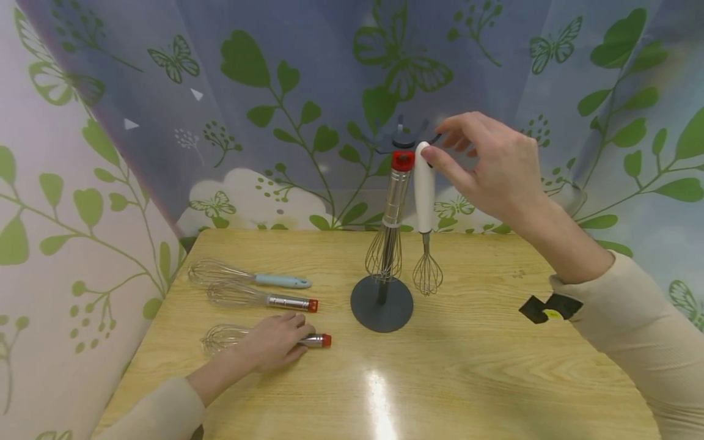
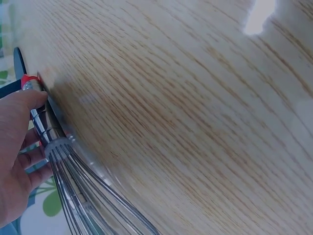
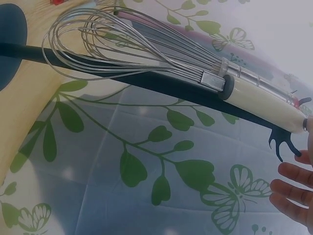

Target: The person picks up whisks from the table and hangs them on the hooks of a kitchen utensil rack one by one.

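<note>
White whisk (image 1: 425, 195) near-vert. beside stand (image 1: 365, 308), just L of R grip (image 1: 492, 168): fingers apart, thumb at its top! L grip (image 1: 277, 342) clamped on nearest steel whisk (image 1: 316, 341), lying L-to-R on tabletop (image 1: 467, 373).

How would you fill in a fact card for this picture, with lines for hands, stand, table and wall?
Left hand: grips the near red-tipped whisk by its metal handle
Right hand: at the top of the white-handled whisk; thumb seems to touch it
Stand: dark, round base, hooks on top
Hanging there: upright red-ended whisk; cannot tell if the white-handled one is hooked
Also on table: blue-handled whisk, far red-tipped whisk
Backdrop: green leaves, butterflies
</note>
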The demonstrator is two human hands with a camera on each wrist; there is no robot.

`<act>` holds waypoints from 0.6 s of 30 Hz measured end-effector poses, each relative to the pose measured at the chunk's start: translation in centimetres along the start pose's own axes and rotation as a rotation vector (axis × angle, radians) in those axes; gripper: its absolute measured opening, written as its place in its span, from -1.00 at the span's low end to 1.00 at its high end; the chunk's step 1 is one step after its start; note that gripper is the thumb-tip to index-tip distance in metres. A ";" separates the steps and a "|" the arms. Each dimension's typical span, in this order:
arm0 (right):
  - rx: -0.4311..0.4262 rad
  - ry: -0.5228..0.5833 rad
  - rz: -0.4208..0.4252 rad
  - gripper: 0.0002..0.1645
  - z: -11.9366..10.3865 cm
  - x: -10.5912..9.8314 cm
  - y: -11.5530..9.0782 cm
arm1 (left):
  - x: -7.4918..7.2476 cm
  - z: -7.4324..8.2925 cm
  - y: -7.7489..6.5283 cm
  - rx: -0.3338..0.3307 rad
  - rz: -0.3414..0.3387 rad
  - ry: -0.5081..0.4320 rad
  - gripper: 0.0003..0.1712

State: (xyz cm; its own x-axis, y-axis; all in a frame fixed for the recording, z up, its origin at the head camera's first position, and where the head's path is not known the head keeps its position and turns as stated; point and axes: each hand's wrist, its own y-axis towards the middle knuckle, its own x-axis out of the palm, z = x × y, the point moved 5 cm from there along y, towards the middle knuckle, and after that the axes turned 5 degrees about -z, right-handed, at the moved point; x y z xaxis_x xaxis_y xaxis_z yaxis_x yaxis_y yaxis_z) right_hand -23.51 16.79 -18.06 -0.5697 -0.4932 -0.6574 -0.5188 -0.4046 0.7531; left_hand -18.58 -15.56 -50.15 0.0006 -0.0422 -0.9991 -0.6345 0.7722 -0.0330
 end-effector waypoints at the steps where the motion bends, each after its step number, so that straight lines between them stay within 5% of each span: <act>1: -0.001 0.000 0.001 -0.06 0.0 0.0 0.0 | 0.0 0.0 0.0 0.001 0.003 0.001 -0.65; 18: -0.014 -0.006 0.002 -0.08 -0.1 -0.1 0.2 | -1.1 0.0 0.7 -0.006 -0.022 -0.023 -0.69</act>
State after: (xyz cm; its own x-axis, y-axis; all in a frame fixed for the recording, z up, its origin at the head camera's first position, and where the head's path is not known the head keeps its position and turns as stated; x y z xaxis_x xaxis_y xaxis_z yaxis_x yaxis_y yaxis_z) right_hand -23.44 16.68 -17.84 -0.5743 -0.4897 -0.6561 -0.5085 -0.4147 0.7546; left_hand -18.99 -14.95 -49.08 0.0322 -0.0446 -0.9985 -0.6384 0.7677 -0.0549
